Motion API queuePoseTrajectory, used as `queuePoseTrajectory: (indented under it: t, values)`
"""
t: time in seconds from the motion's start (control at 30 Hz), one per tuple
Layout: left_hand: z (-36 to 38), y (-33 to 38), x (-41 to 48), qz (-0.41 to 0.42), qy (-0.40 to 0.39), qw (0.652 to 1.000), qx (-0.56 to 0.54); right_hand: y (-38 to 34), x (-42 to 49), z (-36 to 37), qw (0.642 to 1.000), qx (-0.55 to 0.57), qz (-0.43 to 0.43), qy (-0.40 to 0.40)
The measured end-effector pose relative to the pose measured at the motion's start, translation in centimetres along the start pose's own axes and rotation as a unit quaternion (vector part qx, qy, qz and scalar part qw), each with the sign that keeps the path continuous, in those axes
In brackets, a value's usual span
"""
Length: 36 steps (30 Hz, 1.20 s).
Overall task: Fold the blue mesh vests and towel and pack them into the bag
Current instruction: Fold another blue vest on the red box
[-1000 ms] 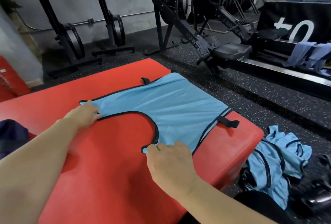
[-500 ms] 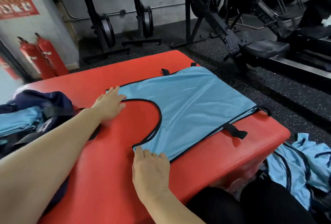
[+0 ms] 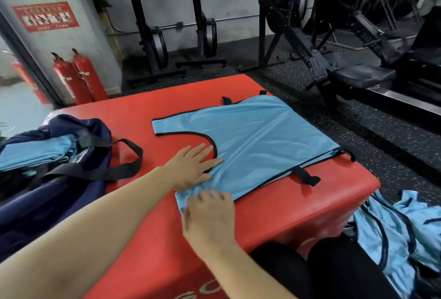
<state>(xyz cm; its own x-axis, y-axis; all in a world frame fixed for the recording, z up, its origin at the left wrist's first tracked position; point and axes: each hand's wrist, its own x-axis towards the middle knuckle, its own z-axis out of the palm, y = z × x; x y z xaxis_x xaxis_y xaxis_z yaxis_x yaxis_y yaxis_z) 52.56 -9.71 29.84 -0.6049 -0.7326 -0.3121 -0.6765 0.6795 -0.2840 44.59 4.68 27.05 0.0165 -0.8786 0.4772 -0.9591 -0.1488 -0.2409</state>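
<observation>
**A:** Dark rubber floor (image 3: 358, 131) all round, rowing machines (image 3: 334, 64) far right, two fire extinguishers (image 3: 78, 79) far left by the wall. What's on the red pad (image 3: 143, 215)?

**B:** One blue vest (image 3: 257, 141), spread flat, right of centre. The left hand (image 3: 193, 165) lies open on its neckline, fingers straight. The right hand (image 3: 210, 215), nearer, curls its fingers on the near shoulder strap and grips it.

**A:** Anything crowding them?

**B:** A navy bag (image 3: 59, 191) sits at the left with folded vests (image 3: 35, 153) inside, its black strap (image 3: 114, 169) lying beside the left forearm. A heap of vests (image 3: 393, 234) lies on the floor, near right.
</observation>
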Motion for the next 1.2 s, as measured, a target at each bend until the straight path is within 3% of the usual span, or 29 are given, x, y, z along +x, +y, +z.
queuePoseTrajectory:
  t: [0.1, 0.2, 0.27, 0.43, 0.5, 0.6, 0.7, 0.77, 0.87, 1.0, 1.1, 1.2]
  values:
    - [0.7, -0.1, -0.5, -0.007, 0.016, 0.999, 0.042, 6.7, 2.7, -1.2, 0.996, -0.062, 0.050, 0.037]
    - [1.2, -1.6, -1.9, -0.013, 0.017, 0.998, 0.062, 12.9, 3.4, -2.5, 0.983, -0.133, 0.106, -0.072]
    - [1.7, -3.1, -3.4, -0.022, 0.010, 0.997, 0.076, 15.0, 2.7, -3.3, 0.977, -0.122, 0.096, -0.148]
    - [1.7, -3.5, -5.8, -0.046, -0.001, 0.993, 0.112, 13.9, 1.6, -3.3, 0.985, -0.076, 0.030, -0.151]
    - [1.1, -1.7, -5.5, -0.048, 0.042, 0.996, 0.060, 13.3, 1.4, -3.4, 0.986, -0.071, 0.008, -0.150]
    - [0.6, 2.2, -3.8, -0.049, 0.080, 0.989, -0.110, 13.2, 0.9, -3.6, 0.984, -0.063, 0.015, -0.166]
    - [0.8, 5.4, -2.5, -0.119, 0.031, 0.961, -0.247, 12.6, 0.2, -4.2, 0.982, -0.052, -0.009, -0.184]
    - [1.4, 6.4, -2.2, -0.148, 0.004, 0.959, -0.240, 13.0, -0.3, -5.1, 0.980, 0.004, -0.018, -0.196]
    - [2.5, 6.4, -2.5, -0.158, 0.002, 0.965, -0.208, 16.0, -0.2, -6.9, 0.989, 0.072, 0.033, -0.123]
    - [2.9, 5.7, -3.5, -0.146, -0.009, 0.971, -0.188, 23.1, 0.3, -8.9, 0.990, 0.021, 0.127, -0.065]
    - [2.8, 5.5, -3.8, -0.140, -0.022, 0.974, -0.176, 28.3, 0.2, -10.4, 0.975, -0.070, 0.193, -0.080]
    - [2.2, 5.5, -3.8, -0.137, -0.037, 0.978, -0.154, 31.8, 0.0, -11.0, 0.965, -0.130, 0.182, -0.140]
